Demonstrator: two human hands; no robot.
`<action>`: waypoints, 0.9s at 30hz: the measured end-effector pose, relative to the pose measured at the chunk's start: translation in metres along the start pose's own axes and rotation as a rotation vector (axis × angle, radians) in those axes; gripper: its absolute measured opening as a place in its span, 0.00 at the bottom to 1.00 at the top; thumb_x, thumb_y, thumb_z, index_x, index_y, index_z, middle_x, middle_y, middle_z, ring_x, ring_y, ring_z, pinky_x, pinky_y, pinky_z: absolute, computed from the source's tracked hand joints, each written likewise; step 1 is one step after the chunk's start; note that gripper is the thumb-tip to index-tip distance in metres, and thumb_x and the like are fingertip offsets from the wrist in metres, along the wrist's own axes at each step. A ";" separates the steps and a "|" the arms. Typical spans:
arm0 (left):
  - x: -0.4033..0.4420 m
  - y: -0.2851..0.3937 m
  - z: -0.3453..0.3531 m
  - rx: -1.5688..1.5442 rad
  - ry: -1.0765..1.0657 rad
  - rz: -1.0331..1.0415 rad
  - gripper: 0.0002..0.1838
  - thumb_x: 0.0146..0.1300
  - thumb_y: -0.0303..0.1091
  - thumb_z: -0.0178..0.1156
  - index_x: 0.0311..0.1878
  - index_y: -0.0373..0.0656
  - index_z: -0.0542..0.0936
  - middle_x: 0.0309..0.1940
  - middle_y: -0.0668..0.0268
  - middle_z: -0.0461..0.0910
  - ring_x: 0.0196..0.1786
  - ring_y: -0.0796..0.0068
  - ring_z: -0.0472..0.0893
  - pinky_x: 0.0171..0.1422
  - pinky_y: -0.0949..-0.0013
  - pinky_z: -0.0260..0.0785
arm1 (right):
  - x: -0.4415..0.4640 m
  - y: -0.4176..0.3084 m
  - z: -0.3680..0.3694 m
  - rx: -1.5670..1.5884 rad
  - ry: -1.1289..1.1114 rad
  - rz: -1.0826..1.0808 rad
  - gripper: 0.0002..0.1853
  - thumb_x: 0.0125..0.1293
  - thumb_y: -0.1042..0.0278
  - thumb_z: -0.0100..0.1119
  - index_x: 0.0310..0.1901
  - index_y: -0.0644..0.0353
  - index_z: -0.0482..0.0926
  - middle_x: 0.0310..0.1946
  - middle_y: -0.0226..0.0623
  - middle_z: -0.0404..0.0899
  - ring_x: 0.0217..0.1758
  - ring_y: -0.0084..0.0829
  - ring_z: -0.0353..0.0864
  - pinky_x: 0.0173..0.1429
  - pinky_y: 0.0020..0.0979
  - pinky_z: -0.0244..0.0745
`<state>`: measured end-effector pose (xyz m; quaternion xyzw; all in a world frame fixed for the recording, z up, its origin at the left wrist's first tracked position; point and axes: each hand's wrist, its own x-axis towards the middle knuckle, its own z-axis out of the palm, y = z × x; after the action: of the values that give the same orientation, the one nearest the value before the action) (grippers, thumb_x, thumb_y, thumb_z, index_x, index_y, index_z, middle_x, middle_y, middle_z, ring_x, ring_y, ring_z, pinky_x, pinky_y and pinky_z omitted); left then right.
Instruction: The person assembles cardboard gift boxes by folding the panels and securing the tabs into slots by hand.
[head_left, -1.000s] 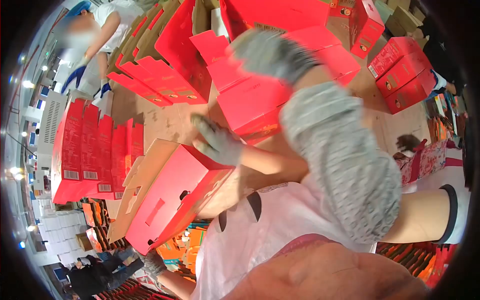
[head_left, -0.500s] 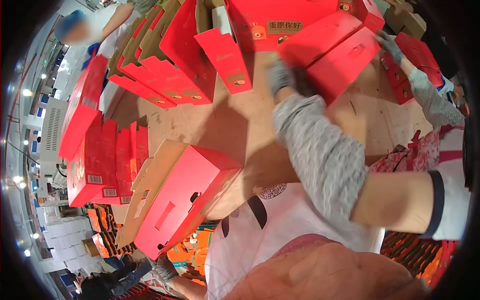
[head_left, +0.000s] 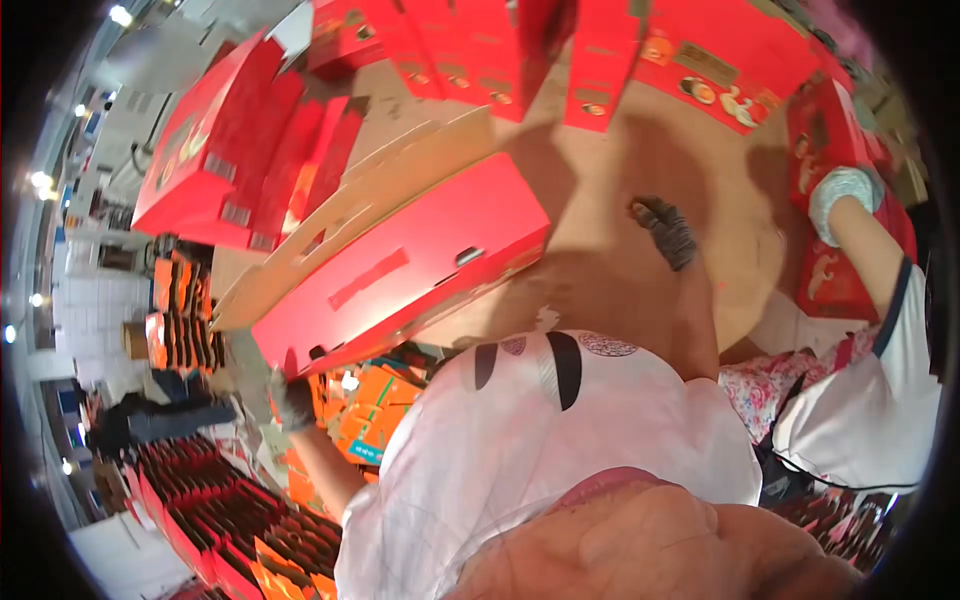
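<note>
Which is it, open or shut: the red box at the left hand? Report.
Not fully shut: the red box has a brown flap standing raised.

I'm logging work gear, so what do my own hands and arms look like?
Your left hand and right hand wear dark grey gloves, the right one apparently ribbed. Both forearms are bare of sleeves. Any glove markings are too small to tell.

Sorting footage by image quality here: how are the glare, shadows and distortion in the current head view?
Head view: pale glare on the red box beside the left hand; head view: dark shadows on the table around the right hand; head view: fisheye-like bending, black corners.
</note>
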<state>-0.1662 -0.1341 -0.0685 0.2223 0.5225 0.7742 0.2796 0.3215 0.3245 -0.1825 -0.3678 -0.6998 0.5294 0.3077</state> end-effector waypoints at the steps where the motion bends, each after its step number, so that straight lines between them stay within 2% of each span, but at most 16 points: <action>1: 0.007 -0.006 -0.005 -0.015 0.003 -0.004 0.31 0.58 0.43 0.59 0.63 0.42 0.65 0.58 0.62 0.68 0.61 0.65 0.68 0.68 0.57 0.56 | 0.006 -0.039 0.036 0.124 -0.072 0.002 0.20 0.67 0.57 0.54 0.54 0.64 0.72 0.50 0.34 0.76 0.53 0.26 0.75 0.56 0.28 0.70; 3: 0.014 -0.014 -0.006 -0.106 0.065 -0.042 0.34 0.56 0.41 0.60 0.65 0.43 0.62 0.59 0.62 0.67 0.61 0.64 0.67 0.66 0.57 0.60 | 0.022 -0.080 0.088 0.331 -0.132 -0.118 0.24 0.69 0.54 0.48 0.59 0.65 0.68 0.56 0.36 0.73 0.60 0.27 0.70 0.63 0.28 0.63; 6: 0.026 -0.008 0.013 0.067 0.008 0.067 0.42 0.52 0.37 0.63 0.70 0.43 0.55 0.61 0.60 0.65 0.62 0.63 0.67 0.67 0.58 0.58 | 0.038 -0.122 0.150 0.378 -0.048 -0.203 0.28 0.71 0.50 0.42 0.63 0.64 0.64 0.63 0.38 0.66 0.66 0.27 0.63 0.69 0.29 0.55; 7: 0.031 -0.010 0.015 0.058 0.017 0.083 0.43 0.52 0.37 0.63 0.70 0.42 0.55 0.62 0.59 0.65 0.62 0.63 0.67 0.67 0.59 0.59 | 0.055 -0.062 0.160 0.013 -0.009 -0.542 0.28 0.72 0.51 0.38 0.67 0.63 0.58 0.66 0.37 0.60 0.69 0.27 0.58 0.72 0.29 0.50; 8: 0.039 -0.012 0.017 0.003 0.050 0.063 0.42 0.52 0.38 0.63 0.69 0.39 0.56 0.62 0.59 0.65 0.61 0.64 0.67 0.66 0.59 0.59 | 0.045 -0.101 0.170 0.008 -0.001 -0.534 0.28 0.72 0.51 0.38 0.67 0.63 0.58 0.66 0.37 0.60 0.69 0.27 0.58 0.72 0.29 0.50; 10: 0.055 0.004 0.033 0.103 0.001 0.130 0.40 0.53 0.37 0.63 0.68 0.36 0.58 0.61 0.58 0.65 0.61 0.64 0.67 0.66 0.59 0.60 | 0.025 -0.173 0.184 0.967 0.208 0.142 0.28 0.71 0.54 0.39 0.67 0.62 0.57 0.67 0.39 0.59 0.69 0.34 0.59 0.70 0.37 0.55; 11: 0.070 0.009 0.037 0.152 -0.024 0.160 0.38 0.54 0.39 0.62 0.66 0.36 0.60 0.58 0.58 0.67 0.59 0.63 0.69 0.62 0.58 0.63 | 0.026 -0.170 0.185 0.951 0.211 0.152 0.28 0.71 0.54 0.39 0.67 0.62 0.57 0.67 0.39 0.59 0.69 0.34 0.59 0.70 0.37 0.55; 12: 0.085 0.013 0.041 0.203 -0.048 0.185 0.36 0.55 0.41 0.61 0.64 0.36 0.62 0.55 0.58 0.70 0.58 0.63 0.71 0.59 0.57 0.67 | 0.027 -0.160 0.176 0.940 0.097 0.005 0.29 0.70 0.55 0.42 0.67 0.62 0.56 0.67 0.39 0.59 0.68 0.33 0.59 0.70 0.36 0.55; 13: 0.099 0.020 0.049 0.201 -0.099 0.183 0.35 0.55 0.40 0.61 0.64 0.35 0.62 0.56 0.58 0.69 0.57 0.64 0.71 0.59 0.59 0.67 | 0.025 -0.154 0.168 0.928 -0.018 -0.143 0.30 0.69 0.55 0.45 0.67 0.62 0.56 0.67 0.39 0.58 0.68 0.32 0.60 0.70 0.35 0.55; 14: 0.113 0.027 0.057 0.200 -0.155 0.183 0.34 0.56 0.39 0.61 0.64 0.35 0.62 0.56 0.58 0.69 0.57 0.66 0.71 0.59 0.61 0.67 | 0.020 -0.157 0.163 0.918 -0.011 -0.133 0.30 0.69 0.55 0.45 0.67 0.62 0.56 0.67 0.39 0.58 0.68 0.32 0.60 0.70 0.35 0.55; 16: 0.140 0.033 0.072 0.190 -0.237 0.158 0.34 0.55 0.37 0.62 0.64 0.36 0.63 0.57 0.59 0.69 0.57 0.68 0.70 0.60 0.63 0.65 | 0.014 -0.179 0.159 0.434 0.145 -0.186 0.33 0.65 0.55 0.53 0.67 0.62 0.57 0.65 0.40 0.61 0.67 0.31 0.62 0.69 0.34 0.57; 17: 0.154 0.032 0.076 0.189 -0.315 0.143 0.34 0.54 0.35 0.63 0.64 0.36 0.63 0.57 0.60 0.70 0.58 0.70 0.70 0.61 0.66 0.63 | 0.008 -0.195 0.161 0.390 0.264 -0.137 0.38 0.61 0.55 0.60 0.67 0.62 0.57 0.61 0.40 0.66 0.63 0.28 0.66 0.66 0.31 0.60; 18: 0.167 0.028 0.076 0.183 -0.324 0.132 0.34 0.54 0.35 0.63 0.64 0.36 0.63 0.57 0.60 0.70 0.58 0.70 0.70 0.61 0.66 0.63 | 0.012 -0.194 0.157 0.383 0.275 -0.130 0.38 0.61 0.55 0.60 0.67 0.62 0.57 0.61 0.40 0.66 0.63 0.28 0.66 0.66 0.31 0.60; 20: 0.198 0.021 0.074 0.125 -0.466 -0.118 0.32 0.53 0.32 0.65 0.61 0.38 0.66 0.53 0.62 0.73 0.53 0.73 0.73 0.57 0.69 0.67 | 0.030 -0.189 0.138 -0.070 0.328 -0.003 0.34 0.59 0.55 0.62 0.63 0.63 0.64 0.57 0.37 0.70 0.59 0.25 0.68 0.63 0.30 0.63; 23: 0.223 0.011 0.073 0.203 -0.494 -0.090 0.28 0.51 0.28 0.67 0.57 0.40 0.71 0.48 0.65 0.76 0.48 0.76 0.76 0.53 0.71 0.69 | 0.048 -0.215 0.138 0.168 0.131 0.091 0.27 0.58 0.56 0.63 0.56 0.63 0.72 0.50 0.32 0.75 0.53 0.23 0.72 0.59 0.27 0.65; 27: 0.222 0.017 0.081 0.077 -0.436 -0.187 0.25 0.49 0.26 0.68 0.53 0.40 0.75 0.44 0.67 0.78 0.46 0.77 0.77 0.51 0.71 0.70 | 0.079 -0.183 0.115 0.145 0.019 0.095 0.20 0.59 0.62 0.63 0.50 0.62 0.75 0.45 0.29 0.78 0.49 0.21 0.73 0.56 0.25 0.67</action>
<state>-0.2830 0.0643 -0.0123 0.3455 0.4973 0.6580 0.4476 0.1499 0.3005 -0.0306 -0.3823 -0.6385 0.5891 0.3149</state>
